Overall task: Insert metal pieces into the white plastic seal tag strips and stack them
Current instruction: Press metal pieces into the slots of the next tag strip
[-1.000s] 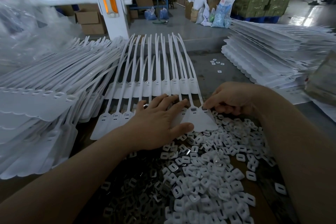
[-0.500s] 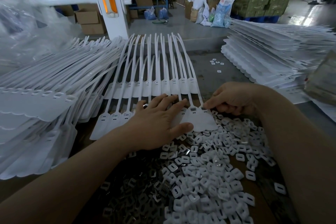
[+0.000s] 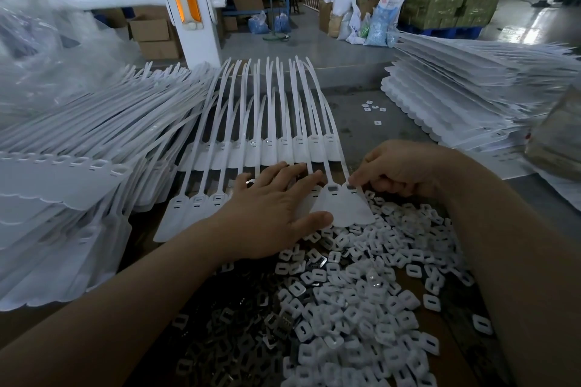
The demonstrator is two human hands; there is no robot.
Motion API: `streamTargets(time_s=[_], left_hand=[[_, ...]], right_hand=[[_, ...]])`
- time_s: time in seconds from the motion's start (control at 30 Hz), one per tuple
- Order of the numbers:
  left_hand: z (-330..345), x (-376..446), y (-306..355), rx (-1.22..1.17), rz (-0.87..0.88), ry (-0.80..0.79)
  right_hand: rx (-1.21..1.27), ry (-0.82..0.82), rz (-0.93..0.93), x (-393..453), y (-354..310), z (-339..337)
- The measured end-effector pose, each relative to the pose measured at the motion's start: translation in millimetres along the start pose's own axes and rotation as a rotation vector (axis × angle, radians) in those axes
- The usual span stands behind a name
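Just the one head view, so here's what we've got: our left hand (image 3: 270, 214) lies flat with fingers spread and straight, pressing down on the near row of white seal tag strips (image 3: 201, 207), whose tails run away from us past the fingertips. Our right hand (image 3: 399, 166) sits just right of it, fingers curled down, with the fingertips (image 3: 355, 179) pinching at the head of the rightmost strip in that row; we can't tell if there's a metal piece between them. A second row of strips (image 3: 283, 148) lies just beyond both hands. Right under and in front of our wrists there's a big loose heap of white plastic pieces (image 3: 361, 292), and the darker metal pieces (image 3: 239, 333) pile up below the left forearm. Finished stacks sit well off to the left (image 3: 63, 185) of the left hand and to the far right (image 3: 471, 94) beyond the right hand.
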State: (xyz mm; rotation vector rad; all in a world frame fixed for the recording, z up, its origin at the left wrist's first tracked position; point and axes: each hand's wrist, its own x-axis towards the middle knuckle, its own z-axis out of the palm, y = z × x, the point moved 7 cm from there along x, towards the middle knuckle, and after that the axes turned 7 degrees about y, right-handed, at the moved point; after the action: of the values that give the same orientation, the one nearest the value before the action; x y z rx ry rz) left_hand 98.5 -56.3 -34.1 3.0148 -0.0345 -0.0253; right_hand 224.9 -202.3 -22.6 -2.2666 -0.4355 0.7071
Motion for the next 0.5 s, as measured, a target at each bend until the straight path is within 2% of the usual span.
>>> streamTargets(time_s=[0.07,0.13,0.27,0.33,0.5], left_hand=[[0.8,-0.1,-0.3,-0.008,0.002,-0.001],[1.5,0.0,-0.7,-0.013,0.006,-0.001],[0.8,3.1,-3.7,-0.04,0.019,-0.025],[-2.8,4.2,-5.1,-0.08,0.017,-0.05],[-18.3,-1.0,-6.5,-0.284,0.016,-0.056]], right_hand=[[0.049,0.016,-0.105,-4.5,-10.2,-0.6],[0.071,-0.051,-0.239,-14.9,-26.7,5.3],[-0.185,-0.429,-0.396,-52.0,-58.4,46.4],[-0.329,-0.527,-0.441,-65.1,-67.5,67.3],[-0.397,-0.496,-0.616,-74.6,-86.5,99.6]])
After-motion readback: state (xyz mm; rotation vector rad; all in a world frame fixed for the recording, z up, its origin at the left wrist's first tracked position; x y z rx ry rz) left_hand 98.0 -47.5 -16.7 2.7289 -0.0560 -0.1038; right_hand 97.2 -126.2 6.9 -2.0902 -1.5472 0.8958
